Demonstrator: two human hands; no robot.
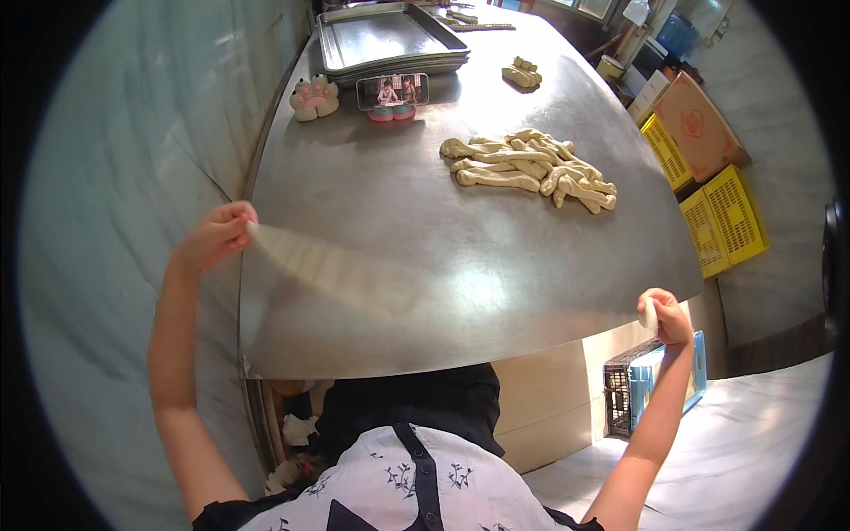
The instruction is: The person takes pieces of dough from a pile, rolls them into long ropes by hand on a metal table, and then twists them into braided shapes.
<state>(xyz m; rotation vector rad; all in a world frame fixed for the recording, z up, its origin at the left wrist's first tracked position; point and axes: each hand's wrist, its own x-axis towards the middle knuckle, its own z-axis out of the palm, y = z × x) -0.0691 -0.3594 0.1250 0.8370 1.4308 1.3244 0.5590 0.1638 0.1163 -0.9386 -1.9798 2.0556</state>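
My left hand pinches one end of a pale strand of dough, which blurs with motion over the left of the steel table. Far to the right, beyond the table's front edge, my right hand is closed on a pale end of dough. The middle of the strand is too blurred to trace between the hands. A pile of thick dough strips lies on the table, well ahead of both hands. Farther back sits a small bunch of dough pieces.
Stacked metal baking trays stand at the back left. Before them are a propped phone and a paw-shaped object. A wall borders the table's left side. Yellow crates and a cardboard box stand right; a dark crate sits low right.
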